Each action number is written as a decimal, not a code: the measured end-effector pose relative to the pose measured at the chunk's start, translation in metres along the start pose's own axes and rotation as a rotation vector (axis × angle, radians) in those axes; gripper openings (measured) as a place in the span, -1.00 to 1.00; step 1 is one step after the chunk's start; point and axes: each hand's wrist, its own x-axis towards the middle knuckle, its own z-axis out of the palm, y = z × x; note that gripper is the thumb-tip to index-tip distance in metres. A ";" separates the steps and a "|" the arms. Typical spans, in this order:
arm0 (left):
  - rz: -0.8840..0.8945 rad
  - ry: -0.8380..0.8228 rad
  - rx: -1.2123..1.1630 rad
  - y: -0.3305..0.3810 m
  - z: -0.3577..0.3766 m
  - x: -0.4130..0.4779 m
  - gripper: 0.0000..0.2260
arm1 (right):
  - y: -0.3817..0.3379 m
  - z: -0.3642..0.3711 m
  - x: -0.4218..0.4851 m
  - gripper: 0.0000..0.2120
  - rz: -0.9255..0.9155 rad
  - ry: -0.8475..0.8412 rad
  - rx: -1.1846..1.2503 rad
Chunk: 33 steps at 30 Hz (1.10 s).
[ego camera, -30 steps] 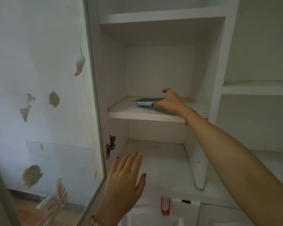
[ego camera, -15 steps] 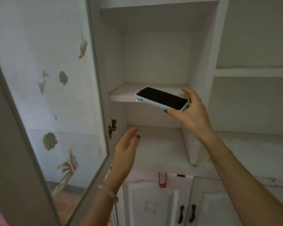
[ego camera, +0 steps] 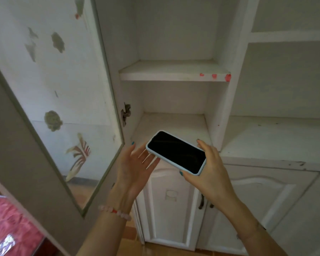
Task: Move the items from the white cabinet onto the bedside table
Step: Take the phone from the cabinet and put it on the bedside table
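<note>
Evidently clear of the white cabinet's (ego camera: 174, 76) shelves, the smartphone (ego camera: 175, 151) is held level and screen-up, probably to keep it secure for carrying. Of the two hands, the right hand (ego camera: 209, 174) pinches its near end by the edges. The left hand (ego camera: 135, 163) lies wide open, palm up, with its fingers just beneath the far end; whether they touch it is unclear.

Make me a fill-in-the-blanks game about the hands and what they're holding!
1. The right hand grips a ____ with a dark screen.
2. The left hand, palm up, wears a bead ____ on its wrist.
3. The glass cabinet door on the left stands ____.

Missing words: phone, bracelet, open.
</note>
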 end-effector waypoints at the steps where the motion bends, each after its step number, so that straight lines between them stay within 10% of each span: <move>1: -0.013 0.014 0.002 -0.004 -0.004 -0.002 -0.68 | 0.002 0.003 -0.005 -0.11 0.012 -0.017 -0.020; 14: -0.001 0.245 0.148 -0.039 -0.037 -0.049 -0.59 | 0.030 0.024 -0.058 -0.13 0.029 -0.224 -0.105; 33: 0.454 0.785 -0.104 -0.133 -0.048 -0.292 -0.46 | 0.007 0.012 -0.178 -0.20 -0.440 -0.828 0.071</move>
